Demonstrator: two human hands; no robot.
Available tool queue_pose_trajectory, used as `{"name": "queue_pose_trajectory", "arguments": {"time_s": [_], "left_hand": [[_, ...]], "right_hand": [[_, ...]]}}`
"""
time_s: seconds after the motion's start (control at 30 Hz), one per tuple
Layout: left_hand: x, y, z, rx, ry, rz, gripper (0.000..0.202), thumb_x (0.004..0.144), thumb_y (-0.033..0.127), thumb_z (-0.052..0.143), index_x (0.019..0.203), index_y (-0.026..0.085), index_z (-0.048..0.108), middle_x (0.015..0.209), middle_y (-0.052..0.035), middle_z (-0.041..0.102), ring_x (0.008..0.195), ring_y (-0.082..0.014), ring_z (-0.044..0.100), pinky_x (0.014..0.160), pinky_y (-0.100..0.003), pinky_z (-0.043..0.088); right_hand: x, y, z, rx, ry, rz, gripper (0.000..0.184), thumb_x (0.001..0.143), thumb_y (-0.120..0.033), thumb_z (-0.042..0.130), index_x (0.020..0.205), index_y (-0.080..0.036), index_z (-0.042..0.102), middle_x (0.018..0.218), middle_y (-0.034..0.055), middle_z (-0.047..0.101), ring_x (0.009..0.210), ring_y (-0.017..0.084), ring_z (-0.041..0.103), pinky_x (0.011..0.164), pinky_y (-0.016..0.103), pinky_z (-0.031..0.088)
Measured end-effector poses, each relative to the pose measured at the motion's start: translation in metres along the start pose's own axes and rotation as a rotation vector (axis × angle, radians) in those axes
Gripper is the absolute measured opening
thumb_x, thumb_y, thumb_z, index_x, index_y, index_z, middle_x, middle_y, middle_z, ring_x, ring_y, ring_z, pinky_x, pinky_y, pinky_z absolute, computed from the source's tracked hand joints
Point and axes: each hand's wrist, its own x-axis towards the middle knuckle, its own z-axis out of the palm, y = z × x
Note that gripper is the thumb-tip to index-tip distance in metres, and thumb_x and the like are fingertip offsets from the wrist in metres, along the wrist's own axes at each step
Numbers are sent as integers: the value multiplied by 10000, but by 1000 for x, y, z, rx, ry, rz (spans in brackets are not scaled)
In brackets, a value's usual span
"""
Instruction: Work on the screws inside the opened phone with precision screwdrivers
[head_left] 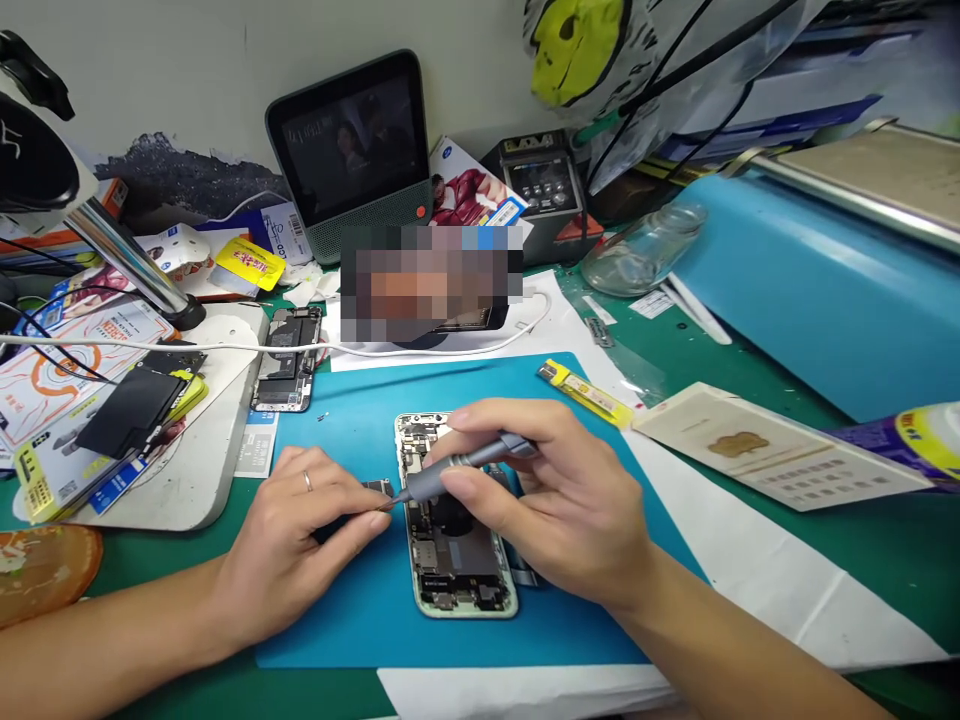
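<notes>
The right hand (555, 500) grips a slim grey screwdriver (465, 465) over an opened pale-framed smartphone (459, 575), the left hand (300, 530) pinching a small dark part (375, 488).

The screwdriver (465, 465) has a matt grey metal barrel; the opened phone (457, 572) shows dull metal shields inside a pale glossy rim. Under it the blue mat (337, 620) looks smooth, matt and rubbery, the tabletop (862, 540) matt green, with white paper (787, 600) at lower right of the frame. At upper right are a clear glass jar (637, 255) and a shiny metal bar (847, 190).
</notes>
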Motion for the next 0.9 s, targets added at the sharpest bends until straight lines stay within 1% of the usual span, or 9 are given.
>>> {"name": "queue_pose_trajectory", "arguments": {"time_s": [0.23, 0.47, 0.7, 0.9], "left_hand": [[1, 1, 0, 11, 13, -2, 93, 1049, 236, 641, 1067, 245, 732, 868, 17, 740, 808, -151, 642, 765, -328, 428], [1, 1, 0, -4, 9, -3, 86, 1023, 189, 667, 1062, 235, 728, 875, 26, 736, 817, -143, 637, 779, -318, 423], [1, 1, -1, -39, 1, -44, 137, 1004, 151, 666, 1062, 257, 732, 892, 27, 731, 819, -145, 633, 783, -317, 425], [0, 0, -1, -50, -4, -38, 169, 1014, 155, 654, 1122, 264, 723, 912, 31, 726, 831, -139, 625, 797, -317, 419]], "right_hand": [[-2, 0, 0, 47, 2, 33, 264, 963, -208, 701, 1199, -266, 598, 921, 2, 737, 803, 155, 755, 718, 271, 644], [-2, 2, 1, 40, 2, 39, 274, 957, -212, 714, 1201, -270, 602, 932, -3, 737, 814, 149, 753, 726, 266, 638], [2, -3, -1, -69, -3, -45, 226, 969, -231, 691, 1175, -247, 598, 907, 11, 763, 787, 160, 772, 710, 261, 656], [4, -3, -2, -106, -27, -59, 191, 1001, -274, 649, 1175, -249, 573, 876, 12, 768, 754, 159, 774, 679, 258, 661]]}}
